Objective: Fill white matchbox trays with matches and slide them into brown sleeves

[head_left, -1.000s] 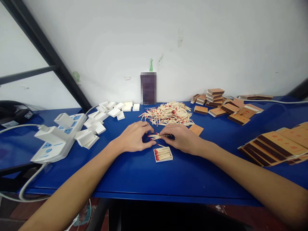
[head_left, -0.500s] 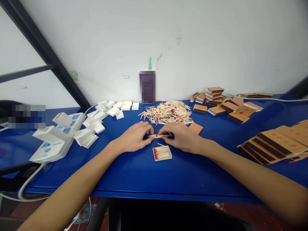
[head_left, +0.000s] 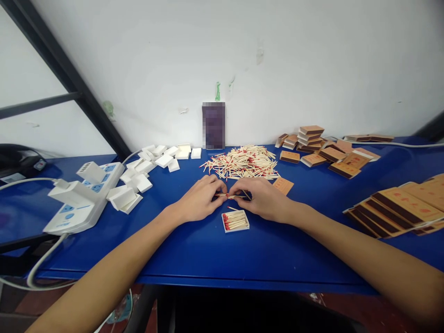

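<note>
My left hand and my right hand meet fingertip to fingertip over the blue table. Both pinch matches, whose red heads show near the left fingertips; thin sticks poke back past the fingers on each side. Just below the hands lies a white matchbox tray holding a layer of matches, heads to the left. A single loose match rests against the table by the tray's upper edge. Behind the hands spreads a big heap of matches. One orange matchbox sleeve lies flat beside my right hand.
White empty trays are scattered to the left, by a white power strip with plugs and cables. Brown matchboxes pile up at the back right, flat sleeves at the right edge. A dark box stands against the wall.
My left fingertips have moved right, closing the gap to my right fingertips around the matches. The tray and the heap stay where they were; the view has shifted slightly.
</note>
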The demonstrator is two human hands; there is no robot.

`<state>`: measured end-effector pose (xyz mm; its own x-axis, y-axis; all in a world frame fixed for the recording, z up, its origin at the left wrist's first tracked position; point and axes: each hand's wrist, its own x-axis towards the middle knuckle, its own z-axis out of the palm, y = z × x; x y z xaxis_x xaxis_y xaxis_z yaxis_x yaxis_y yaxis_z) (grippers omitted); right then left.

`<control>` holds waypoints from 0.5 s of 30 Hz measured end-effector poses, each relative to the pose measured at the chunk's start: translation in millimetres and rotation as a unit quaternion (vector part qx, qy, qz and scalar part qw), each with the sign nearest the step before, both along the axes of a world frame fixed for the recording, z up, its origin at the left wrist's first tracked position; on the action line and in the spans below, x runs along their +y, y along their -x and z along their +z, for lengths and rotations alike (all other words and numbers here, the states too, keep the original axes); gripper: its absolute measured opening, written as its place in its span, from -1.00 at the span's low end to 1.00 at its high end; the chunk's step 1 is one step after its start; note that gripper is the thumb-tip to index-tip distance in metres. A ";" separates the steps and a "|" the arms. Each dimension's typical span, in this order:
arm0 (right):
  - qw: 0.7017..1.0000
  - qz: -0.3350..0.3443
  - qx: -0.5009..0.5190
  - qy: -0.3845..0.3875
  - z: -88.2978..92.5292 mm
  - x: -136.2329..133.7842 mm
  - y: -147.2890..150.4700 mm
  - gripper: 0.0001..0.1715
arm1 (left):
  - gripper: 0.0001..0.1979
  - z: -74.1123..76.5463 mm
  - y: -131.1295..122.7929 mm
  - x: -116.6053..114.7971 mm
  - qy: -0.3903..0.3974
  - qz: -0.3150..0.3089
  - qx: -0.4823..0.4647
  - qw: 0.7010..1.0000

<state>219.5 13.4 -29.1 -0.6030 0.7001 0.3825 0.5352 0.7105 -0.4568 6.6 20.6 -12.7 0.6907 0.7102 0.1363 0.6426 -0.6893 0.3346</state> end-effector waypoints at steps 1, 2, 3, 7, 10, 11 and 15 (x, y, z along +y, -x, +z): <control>1.000 0.006 0.003 -0.004 -0.4 0.4 -0.1 -0.86 | -0.83 -0.2 0.0 -0.2 0.001 -0.002 -0.004 1.000; 1.000 0.011 0.007 -0.009 -0.7 0.8 -0.3 -0.86 | -0.84 -0.5 0.2 -0.3 0.001 -0.005 -0.008 1.000; 1.000 0.015 0.011 -0.015 -0.9 1.1 -0.5 -0.86 | -0.85 -0.8 0.4 -0.3 0.001 -0.010 -0.013 1.000; 1.000 0.005 0.013 -0.005 -0.7 0.9 -1.1 -0.82 | -0.92 -2.6 0.8 0.4 -0.005 -0.025 -0.027 0.999; 1.000 -0.001 0.001 0.013 -0.6 0.2 -0.3 -0.84 | -0.93 -3.4 0.4 1.2 -0.003 -0.027 -0.048 0.998; 1.000 -0.001 0.001 0.012 -0.6 0.2 0.1 -0.85 | -0.93 -3.2 0.2 1.4 0.000 -0.026 -0.058 0.998; 1.000 -0.005 0.015 -0.004 5.6 -0.8 0.0 -0.86 | -0.91 2.1 -1.1 -0.4 0.012 -0.009 -0.102 0.995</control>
<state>219.5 12.6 -23.4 -0.5844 0.7022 0.4067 0.5276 0.7096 -0.4670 7.7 20.2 -10.6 0.6624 0.7035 0.2575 0.5478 -0.6894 0.4740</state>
